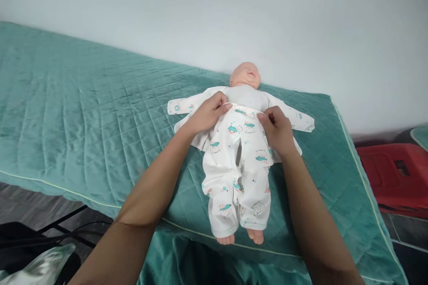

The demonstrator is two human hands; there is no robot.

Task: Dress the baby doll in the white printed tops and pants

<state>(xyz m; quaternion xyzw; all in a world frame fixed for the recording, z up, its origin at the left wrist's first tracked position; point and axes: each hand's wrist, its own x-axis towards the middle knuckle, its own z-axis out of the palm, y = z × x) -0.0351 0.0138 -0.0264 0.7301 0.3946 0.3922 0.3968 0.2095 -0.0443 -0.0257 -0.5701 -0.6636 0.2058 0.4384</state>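
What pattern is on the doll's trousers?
The trousers are white with small, partly teal prints: head view.

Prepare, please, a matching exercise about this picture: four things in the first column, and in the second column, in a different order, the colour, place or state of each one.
Column one
1. doll
2. trousers
3. quilted cover
4. box-like object

Column two
A. red, near the right edge of the picture
B. white and printed, with the waistband pinched by the left hand and the right hand
C. lying on its back
D. green, spread beneath the other clothed item

Right pairs
1-C
2-B
3-D
4-A
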